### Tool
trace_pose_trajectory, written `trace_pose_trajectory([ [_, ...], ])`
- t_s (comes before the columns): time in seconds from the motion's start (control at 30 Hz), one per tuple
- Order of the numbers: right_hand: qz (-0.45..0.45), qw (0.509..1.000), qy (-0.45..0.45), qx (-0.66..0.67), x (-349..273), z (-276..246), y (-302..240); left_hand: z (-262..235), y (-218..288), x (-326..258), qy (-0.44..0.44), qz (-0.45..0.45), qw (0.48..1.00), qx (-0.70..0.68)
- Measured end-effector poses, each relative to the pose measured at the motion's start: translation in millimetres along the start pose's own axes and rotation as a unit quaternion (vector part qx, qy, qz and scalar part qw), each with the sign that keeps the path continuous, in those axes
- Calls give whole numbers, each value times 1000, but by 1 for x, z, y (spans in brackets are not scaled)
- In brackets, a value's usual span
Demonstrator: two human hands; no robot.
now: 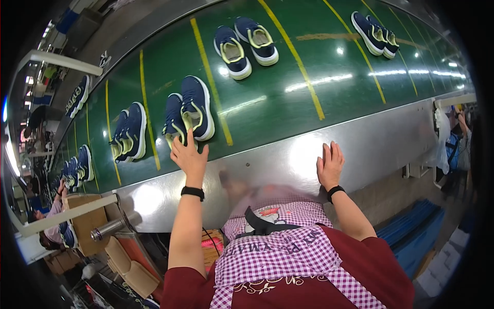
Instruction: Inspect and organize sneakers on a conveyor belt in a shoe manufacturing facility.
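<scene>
A pair of navy sneakers with white soles and pale yellow-green linings rests on the green conveyor belt [278, 110] in front of me. My left hand [191, 160] is at the heel end of this pair, its thumb held apart and its fingers stretched toward the openings. One fingertip overlaps the heel of the right sneaker [197, 100]; whether it presses on it I cannot tell. Beside it, the left sneaker [174, 113] is partly covered by my fingers. Over the metal edge [267, 159] of the conveyor, my right hand [331, 166] is open, holding nothing, fingers pointing at the belt.
More navy sneaker pairs sit along the belt: one pair [135, 131] to the left, another [231, 51] further back, a third [374, 36] far right. Yellow lines cross the belt. Another person [54, 211] works at the far left. Blue stacked panels [411, 232] stand lower right.
</scene>
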State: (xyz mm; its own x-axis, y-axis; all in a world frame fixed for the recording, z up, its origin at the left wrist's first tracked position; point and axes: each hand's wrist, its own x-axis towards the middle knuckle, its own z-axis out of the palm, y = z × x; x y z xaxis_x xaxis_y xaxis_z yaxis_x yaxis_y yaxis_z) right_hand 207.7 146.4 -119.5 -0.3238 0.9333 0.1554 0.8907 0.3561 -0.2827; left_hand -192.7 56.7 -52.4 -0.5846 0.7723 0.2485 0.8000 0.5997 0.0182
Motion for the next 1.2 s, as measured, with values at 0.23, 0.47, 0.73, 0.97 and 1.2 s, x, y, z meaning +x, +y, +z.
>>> trace_pose_trajectory([
  [0.23, -5, 1000, 21, -17, -1, 6, 2, 21, -35, 46, -202, 20, 979, -32],
  [0.47, -3, 999, 36, -10, 3, 7, 7, -17, -32, 54, -290, 25, 948, -131],
  [0.73, -16, 999, 43, -22, 10, 10, 12, -78, -12, -94, -265, 88, 952, -127],
  [0.97, -39, 995, 74, -51, 15, 14, 13, -91, 3, -132, -126, 158, 975, -95],
  [1.2, -138, 944, -20, 299, 0, -27, -116, -60, 24, -128, -156, 237, 919, -275],
])
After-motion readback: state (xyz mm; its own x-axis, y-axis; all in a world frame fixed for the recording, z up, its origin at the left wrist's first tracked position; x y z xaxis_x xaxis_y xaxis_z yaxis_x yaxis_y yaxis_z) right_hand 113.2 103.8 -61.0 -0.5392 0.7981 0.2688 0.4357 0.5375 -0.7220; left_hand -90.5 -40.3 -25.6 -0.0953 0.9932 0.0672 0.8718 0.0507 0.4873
